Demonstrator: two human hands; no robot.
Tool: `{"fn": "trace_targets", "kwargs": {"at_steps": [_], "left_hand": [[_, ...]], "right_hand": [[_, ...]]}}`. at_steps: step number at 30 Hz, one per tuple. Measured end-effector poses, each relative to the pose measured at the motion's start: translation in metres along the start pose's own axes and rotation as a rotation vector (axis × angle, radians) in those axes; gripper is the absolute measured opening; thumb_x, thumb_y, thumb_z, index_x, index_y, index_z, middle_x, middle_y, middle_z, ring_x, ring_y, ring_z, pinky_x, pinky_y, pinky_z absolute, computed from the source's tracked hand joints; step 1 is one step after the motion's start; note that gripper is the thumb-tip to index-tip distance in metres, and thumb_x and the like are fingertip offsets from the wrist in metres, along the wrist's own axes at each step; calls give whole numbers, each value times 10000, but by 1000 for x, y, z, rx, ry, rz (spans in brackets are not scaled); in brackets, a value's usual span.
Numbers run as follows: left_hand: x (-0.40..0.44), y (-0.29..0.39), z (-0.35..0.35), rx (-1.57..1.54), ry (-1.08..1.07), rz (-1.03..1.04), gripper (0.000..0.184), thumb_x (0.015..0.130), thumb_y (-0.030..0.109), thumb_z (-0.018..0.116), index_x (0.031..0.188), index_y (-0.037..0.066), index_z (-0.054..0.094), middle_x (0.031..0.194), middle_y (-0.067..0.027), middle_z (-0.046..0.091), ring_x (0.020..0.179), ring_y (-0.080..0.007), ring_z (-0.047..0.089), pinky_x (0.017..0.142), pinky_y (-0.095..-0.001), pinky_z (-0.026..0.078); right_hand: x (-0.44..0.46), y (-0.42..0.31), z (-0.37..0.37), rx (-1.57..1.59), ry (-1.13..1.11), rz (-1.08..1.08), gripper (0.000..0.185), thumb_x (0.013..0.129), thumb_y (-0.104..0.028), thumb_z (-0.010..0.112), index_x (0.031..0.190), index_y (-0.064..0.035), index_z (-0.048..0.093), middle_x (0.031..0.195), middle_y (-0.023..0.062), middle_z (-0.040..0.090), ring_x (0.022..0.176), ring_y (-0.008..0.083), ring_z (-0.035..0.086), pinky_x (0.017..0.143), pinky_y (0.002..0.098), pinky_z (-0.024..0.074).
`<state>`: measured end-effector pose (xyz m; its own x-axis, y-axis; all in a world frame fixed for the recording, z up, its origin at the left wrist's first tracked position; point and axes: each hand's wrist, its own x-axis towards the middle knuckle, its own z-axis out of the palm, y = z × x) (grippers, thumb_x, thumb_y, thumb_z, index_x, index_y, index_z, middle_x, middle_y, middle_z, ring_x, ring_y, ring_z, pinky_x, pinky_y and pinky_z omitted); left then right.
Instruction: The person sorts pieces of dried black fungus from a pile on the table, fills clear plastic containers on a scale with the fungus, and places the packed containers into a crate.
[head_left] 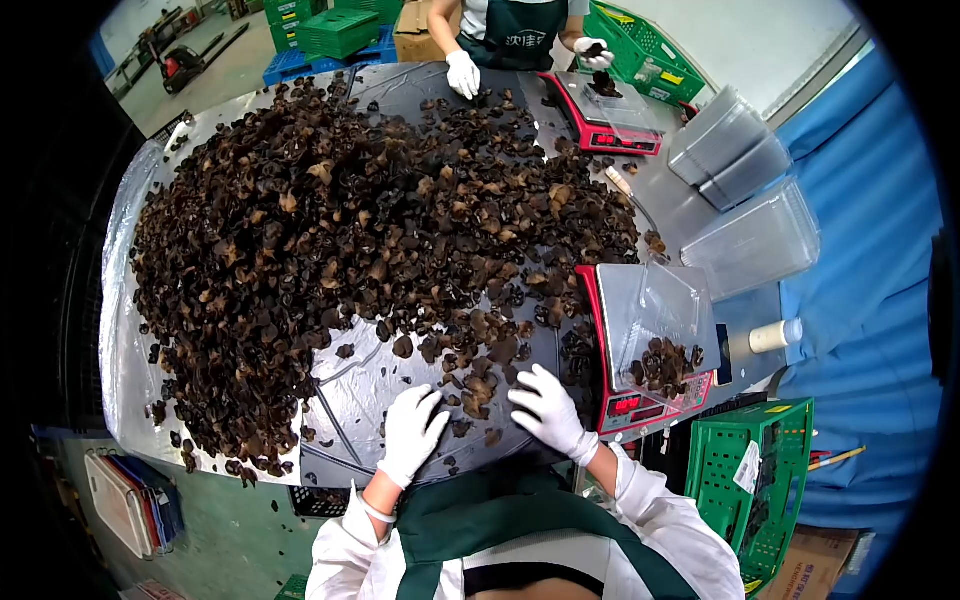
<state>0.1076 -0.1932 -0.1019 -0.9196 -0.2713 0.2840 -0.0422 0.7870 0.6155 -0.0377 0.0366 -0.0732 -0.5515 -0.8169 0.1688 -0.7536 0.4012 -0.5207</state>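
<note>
A large heap of dark brown wood ear mushrooms [330, 215] is spread over the table. My left hand [412, 437], in a white glove, rests palm down near the front edge with its fingers stretched out. Level with it on the right, my right hand [552, 415], also gloved, lies with its fingers apart. A few loose wood ear pieces [478, 392] sit between the two hands. Beside my right hand stands a red digital scale [628, 408] with a lit display. On its plate is a clear plastic box [655, 310] with a small pile of wood ears at its near end.
Across the table a co-worker in an apron [520, 35] holds wood ears in one gloved hand, beside a second red scale [620, 140]. Clear plastic boxes [750, 240] and a white bottle [776, 336] line the right side. A green crate [725, 450] stands at right.
</note>
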Motion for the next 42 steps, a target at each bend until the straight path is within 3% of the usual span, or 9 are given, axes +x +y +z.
{"fn": "trace_targets", "kwargs": {"at_steps": [5,10,16,25,29,31,36,40,42], "left_hand": [[7,17,23,59,-131,179,486,784,293,690,1206,81,575,1192,-133,561,1054,-327,538,866,-404,449],[-6,9,5,31,-309,176,388,792,289,684,1126,99,627,1079,-104,603,979,-286,563,808,-378,462],[-8,14,3,-126,-27,12,197,772,248,715,845,70,672,932,-83,641,887,-259,590,751,-354,480],[19,31,48,-33,-123,-110,374,743,281,719,1004,47,588,900,-142,557,847,-324,583,747,-387,488],[11,0,51,-702,-70,-391,170,868,60,603,1032,24,634,905,-57,648,759,-81,564,693,-242,481],[16,14,39,-593,-24,-340,210,821,98,677,1015,31,633,882,-63,622,757,-130,581,693,-266,488],[25,50,32,-101,-178,30,434,731,318,762,1035,55,598,966,-127,569,873,-297,567,740,-382,480],[25,47,51,50,-216,19,364,727,200,721,1022,55,564,945,-128,537,892,-324,558,752,-405,471],[25,38,54,-75,-58,-2,298,724,91,674,998,40,567,918,-139,534,874,-319,562,770,-386,481]], "right_hand": [[32,-1,16,-1,152,119,542,790,-194,683,1310,-164,534,1389,151,434,1272,378,399,1022,436,386],[20,10,28,-91,-34,52,400,814,-224,654,1210,-184,613,1347,131,487,1279,378,407,981,447,400],[-13,18,18,51,110,104,230,811,-167,670,1035,-114,679,1214,154,570,1174,361,503,982,419,414],[21,30,11,319,209,301,364,843,-151,646,1201,-106,605,1231,175,551,1146,331,538,971,365,437],[33,26,19,107,68,286,541,810,-314,688,1310,-182,528,1333,178,479,1204,348,480,997,406,416],[39,18,23,-84,9,207,681,749,-364,728,1363,-223,471,1393,178,421,1250,359,425,989,425,419],[36,44,43,5,152,132,279,777,-146,666,1056,-149,641,1161,91,567,1052,301,548,876,360,475],[26,57,27,374,222,154,178,798,-46,621,972,-69,648,963,107,627,933,283,616,830,348,489],[19,48,10,613,50,518,163,840,-47,597,1000,-36,626,939,109,634,897,213,627,816,315,484]]}}
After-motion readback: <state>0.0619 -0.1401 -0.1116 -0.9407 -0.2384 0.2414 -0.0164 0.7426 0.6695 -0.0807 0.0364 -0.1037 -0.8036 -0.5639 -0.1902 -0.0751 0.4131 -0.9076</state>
